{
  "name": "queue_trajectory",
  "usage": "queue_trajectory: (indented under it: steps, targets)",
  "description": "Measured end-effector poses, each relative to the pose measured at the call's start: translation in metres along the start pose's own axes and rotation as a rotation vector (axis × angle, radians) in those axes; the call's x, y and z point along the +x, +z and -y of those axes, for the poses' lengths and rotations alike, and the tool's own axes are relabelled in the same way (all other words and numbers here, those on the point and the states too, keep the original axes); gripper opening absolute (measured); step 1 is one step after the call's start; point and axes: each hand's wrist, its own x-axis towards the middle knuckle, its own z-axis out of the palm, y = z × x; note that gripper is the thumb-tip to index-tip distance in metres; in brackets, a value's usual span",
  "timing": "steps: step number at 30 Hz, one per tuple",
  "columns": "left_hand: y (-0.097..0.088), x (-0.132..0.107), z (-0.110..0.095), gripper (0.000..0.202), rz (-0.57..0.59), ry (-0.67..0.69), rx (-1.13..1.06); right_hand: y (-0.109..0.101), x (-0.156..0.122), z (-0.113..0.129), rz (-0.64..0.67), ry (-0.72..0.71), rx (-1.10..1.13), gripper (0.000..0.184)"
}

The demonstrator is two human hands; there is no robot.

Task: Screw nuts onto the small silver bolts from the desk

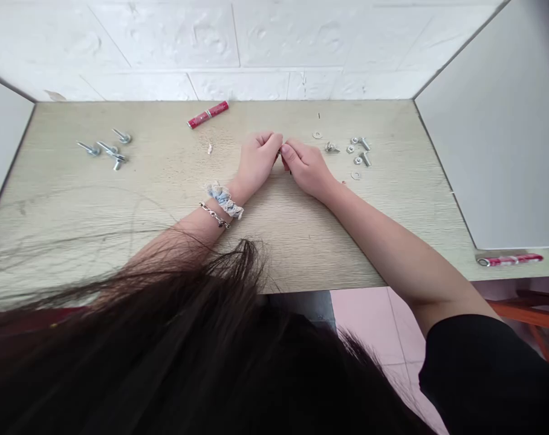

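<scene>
Over the middle of the wooden table, my left hand and my right hand meet at the fingertips. Both are closed, thumbs and fingers pinched together around something small. A dark sliver shows between them, but the fingers hide what it is. To the right of my right hand lie a flat washer, a small cluster of metal hardware, loose nuts, bolts and a split-looking ring washer. A scrunchie and a chain bracelet circle my left wrist.
Several bolts with washers stand or lie at the left of the table. A red tube lies near the white wall, with crumbs and a white scrap below it. Another red tube rests by the right panel. Dark hair covers the lower left.
</scene>
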Motion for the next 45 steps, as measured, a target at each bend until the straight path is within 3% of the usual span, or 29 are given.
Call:
queue_trajectory:
  steps: [7, 13, 20, 26, 36, 45]
  targets:
    - [0.0, 0.002, 0.002, 0.043, 0.007, -0.008, -0.017, 0.002, -0.001, -0.001, -0.019, 0.008, -0.011, 0.045]
    - [-0.002, 0.002, 0.005, 0.043, 0.113, 0.012, -0.033, 0.001, 0.0, 0.002, -0.002, 0.028, -0.019, 0.055]
    - [0.001, 0.003, 0.002, 0.047, 0.034, -0.029, -0.006, 0.001, -0.001, 0.0, -0.011, 0.032, -0.018, 0.046]
    - [-0.001, 0.002, 0.004, 0.043, 0.065, -0.01, -0.01, 0.003, -0.001, -0.001, -0.023, 0.004, -0.005, 0.037]
    - [-0.001, 0.002, 0.004, 0.046, 0.082, -0.008, 0.031, 0.001, -0.001, -0.002, 0.003, 0.035, -0.015, 0.054]
    - [-0.003, 0.005, 0.011, 0.039, 0.154, -0.074, -0.147, 0.003, -0.001, 0.0, -0.024, 0.018, -0.018, 0.053]
